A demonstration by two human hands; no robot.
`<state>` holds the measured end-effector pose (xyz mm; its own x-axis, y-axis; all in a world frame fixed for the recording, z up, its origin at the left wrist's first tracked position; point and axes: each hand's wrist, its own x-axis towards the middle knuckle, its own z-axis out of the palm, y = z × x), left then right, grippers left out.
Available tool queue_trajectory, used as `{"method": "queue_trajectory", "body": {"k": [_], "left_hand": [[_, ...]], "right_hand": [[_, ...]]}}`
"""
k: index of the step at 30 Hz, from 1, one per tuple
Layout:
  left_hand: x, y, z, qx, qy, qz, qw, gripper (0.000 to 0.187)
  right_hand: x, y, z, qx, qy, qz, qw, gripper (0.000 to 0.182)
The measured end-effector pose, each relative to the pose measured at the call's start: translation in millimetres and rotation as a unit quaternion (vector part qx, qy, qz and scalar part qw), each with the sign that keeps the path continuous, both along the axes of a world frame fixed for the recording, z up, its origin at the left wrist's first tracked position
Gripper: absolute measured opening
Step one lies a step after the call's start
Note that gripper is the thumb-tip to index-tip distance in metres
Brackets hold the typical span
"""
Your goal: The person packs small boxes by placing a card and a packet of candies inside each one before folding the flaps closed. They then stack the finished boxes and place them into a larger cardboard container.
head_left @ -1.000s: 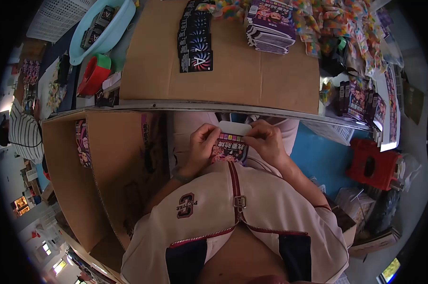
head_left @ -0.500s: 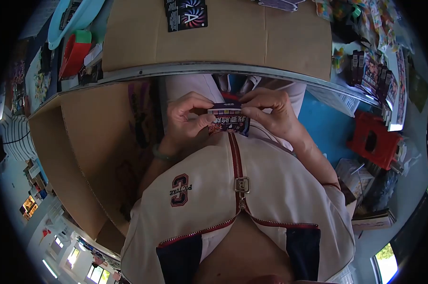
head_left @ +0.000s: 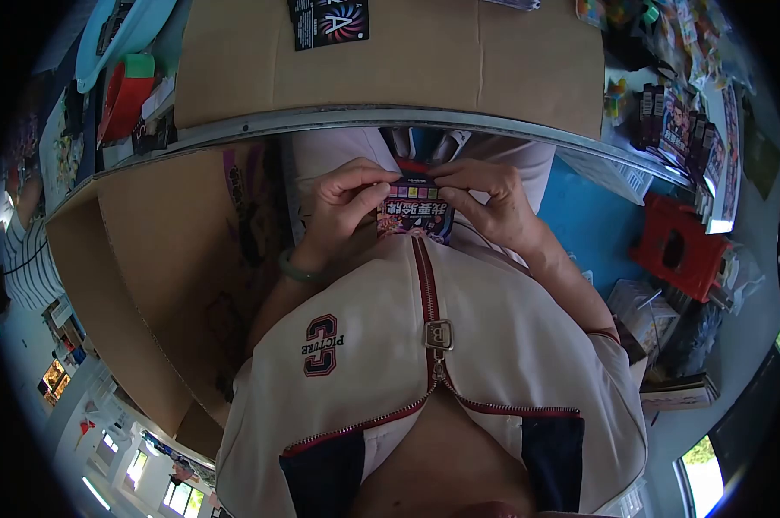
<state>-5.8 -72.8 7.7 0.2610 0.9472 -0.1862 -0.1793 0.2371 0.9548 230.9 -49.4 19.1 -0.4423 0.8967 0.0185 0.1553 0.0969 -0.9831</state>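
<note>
A small dark printed box point(head_left: 416, 211) with colourful artwork and white characters is held upright in front of my body, over my lap. My left hand point(head_left: 348, 203) pinches its upper left corner between thumb and fingers. On the other side, my right hand point(head_left: 491, 200) grips the upper right corner the same way. Both hands are at the top end of the box, and its lower edge meets the front of the jacket. Dark cards point(head_left: 345, 24) with a bright burst pattern lie on the cardboard sheet point(head_left: 390, 73) beyond the table edge.
An open cardboard carton point(head_left: 148, 259) stands at the left. Red and green tape-like object point(head_left: 129, 97) and a blue basin point(head_left: 105, 47) are at the upper left. At the right are printed boxes point(head_left: 685, 138), a red stool point(head_left: 679, 246) and plastic bags. A striped sleeve shows far left.
The box now shows more of its printed face, and both hands have shifted slightly at its top edge. The whole view has moved a little, with the table cards nearer the top.
</note>
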Motion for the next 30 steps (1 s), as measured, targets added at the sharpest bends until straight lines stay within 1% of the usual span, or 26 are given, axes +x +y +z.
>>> {"method": "queue_trajectory", "body": {"k": [1, 2, 4, 5, 7, 8, 9, 11, 12, 13, 15, 16, 17, 19, 20, 21, 22, 23, 24, 26, 27, 28, 29, 30], "left_hand": [[1.3, -3.4, -1.5, -0.01, -0.026, 0.016, 0.999, 0.015], [1.2, -4.8, -1.9, -0.008, -0.028, 0.018, 0.999, 0.015], [-1.7, -0.9, -1.7, 0.038, 0.056, 0.065, 0.996, 0.014], [-5.8, 2.7, -2.5, 0.052, 0.056, 0.072, 0.994, 0.014], [-16.5, 13.1, -2.9, -0.018, 0.033, 0.177, 0.984, 0.014], [-17.1, 20.7, -0.7, -0.036, -0.047, 0.223, 0.973, 0.014], [-22.7, 27.3, 3.4, -0.023, -0.048, 0.227, 0.973, 0.014], [-38.6, 40.4, 12.4, -0.05, -0.051, 0.259, 0.963, 0.015], [-45.3, 46.0, 14.1, -0.048, -0.07, 0.266, 0.96, 0.016], [-52.8, 50.1, 13.2, -0.038, -0.071, 0.27, 0.959, 0.016], [-64.8, 58.8, 10.6, -0.081, -0.112, 0.293, 0.946, 0.019], [-67.8, 61.7, 11.6, -0.072, -0.115, 0.294, 0.946, 0.019], [-69.4, 62.4, 13.4, -0.058, -0.124, 0.312, 0.94, 0.019], [-68.3, 63.1, 17.2, -0.038, -0.137, 0.33, 0.933, 0.02], [-62.3, 61.8, 18.8, 0.061, -0.031, 0.354, 0.933, 0.027], [-56.3, 60.9, 20.2, 0.156, 0.076, 0.372, 0.912, 0.039], [-54.3, 63.4, 20.9, 0.249, 0.181, 0.383, 0.871, 0.053], [-56.0, 69.7, 6.6, 0.301, 0.271, 0.336, 0.85, 0.095], [-48.6, 75.6, 6.2, 0.302, 0.269, 0.338, 0.85, 0.095], [-26.7, 87.4, 6.0, 0.287, 0.282, 0.396, 0.825, 0.119], [-26.7, 91.6, 3.3, 0.27, 0.292, 0.41, 0.821, 0.128], [-25.7, 93.8, 2.3, 0.27, 0.288, 0.412, 0.821, 0.128], [-24.2, 95.1, 1.7, 0.295, 0.305, 0.419, 0.803, 0.127], [-23.6, 95.7, 1.2, 0.319, 0.321, 0.424, 0.784, 0.126]], "right_hand": [[2.1, -0.5, -1.2, 0.065, -0.012, 0.018, 0.998, 0.021], [4.3, 0.4, 1.5, 0.067, -0.013, 0.019, 0.997, 0.021], [6.1, 7.2, 12.1, 0.154, -0.095, 0.048, 0.982, 0.038], [3.0, 10.9, 18.3, 0.169, -0.094, 0.053, 0.98, 0.038], [-6.8, 19.2, 29.6, 0.269, -0.164, 0.125, 0.941, 0.051], [-7.5, 25.2, 23.6, 0.262, -0.175, 0.174, 0.933, 0.057], [-13.2, 34.7, 24.6, 0.275, -0.174, 0.175, 0.929, 0.057], [-31.0, 55.8, 28.2, 0.364, -0.153, 0.173, 0.903, 0.063], [-41.1, 61.2, 33.7, 0.38, -0.147, 0.149, 0.901, 0.065], [-49.7, 65.9, 36.5, 0.389, -0.145, 0.151, 0.897, 0.065], [-65.4, 75.1, 39.7, 0.367, -0.15, 0.189, 0.899, 0.064], [-74.7, 83.8, 35.7, 0.385, -0.129, 0.155, 0.901, 0.058], [-82.0, 94.7, 34.4, 0.392, -0.13, 0.155, 0.897, 0.058], [-96.7, 114.8, 41.5, 0.338, -0.067, 0.112, 0.932, 0.046], [-101.2, 121.2, 48.4, 0.315, -0.056, 0.096, 0.943, 0.035], [-107.3, 127.0, 53.5, 0.319, -0.057, 0.096, 0.941, 0.035], [-113.3, 132.8, 57.1, 0.239, -0.103, 0.111, 0.959, 0.032], [-118.9, 136.5, 59.0, 0.156, -0.149, 0.125, 0.968, 0.029], [-124.7, 136.8, 58.6, 0.158, -0.152, 0.126, 0.968, 0.029], [-133.9, 137.6, 56.7, 0.215, -0.15, 0.131, 0.956, 0.026], [-133.1, 141.6, 59.4, 0.218, -0.153, 0.132, 0.955, 0.026], [-129.2, 146.9, 64.4, 0.213, -0.148, 0.185, 0.948, 0.027], [-125.3, 152.6, 69.8, 0.208, -0.143, 0.239, 0.938, 0.029], [-122.9, 158.8, 75.3, 0.208, -0.146, 0.241, 0.937, 0.029]]}}
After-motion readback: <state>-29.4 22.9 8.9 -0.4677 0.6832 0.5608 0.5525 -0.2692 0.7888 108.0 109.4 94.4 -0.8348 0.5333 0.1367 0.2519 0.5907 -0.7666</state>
